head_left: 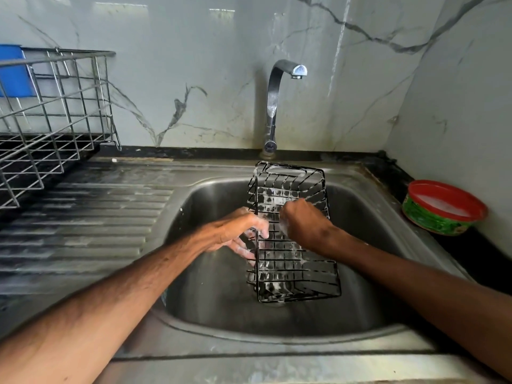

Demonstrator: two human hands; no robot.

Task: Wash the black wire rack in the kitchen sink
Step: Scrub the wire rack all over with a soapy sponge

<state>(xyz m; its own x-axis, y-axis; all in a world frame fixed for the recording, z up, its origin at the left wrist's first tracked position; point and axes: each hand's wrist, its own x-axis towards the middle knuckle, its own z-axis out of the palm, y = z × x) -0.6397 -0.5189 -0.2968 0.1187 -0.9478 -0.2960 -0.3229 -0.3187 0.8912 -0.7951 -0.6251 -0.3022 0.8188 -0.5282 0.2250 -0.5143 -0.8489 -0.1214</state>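
Sitting tilted in the steel sink (pixel 216 300), the black wire rack (pixel 291 270) is found with its far end up by the back rim, just below the faucet (pixel 274 106), and its near end low in the basin. Suds can be seen clinging to the wires pretty much all over. The left hand (pixel 235 230) is wrapped round the rack's left edge, with soapy fingers curled over the wire, so the thing is clearly being held from that side. The right hand (pixel 303 220) is bunched into a fist and pressed against the inside of the rack, about halfway up. Whether anything is tucked inside that fist can't be made out, since the fingers are turned away from the camera. Foam is seen on that hand too. Off to the left, a ribbed drainboard (pixel 83 223) is joined to the sink, and a shiny metal dish basket (pixel 55 106) is parked at its far end, with something blue (pixel 13 70) showing behind the wires. Over on the right, a green tub with a red rim (pixel 443 209) is set on the dark desk (pixel 471 253) next to the side wall, with whitish stuff seen inside it. Grey-veined marble-look panels (pixel 194 51) are fitted behind the whole setup.
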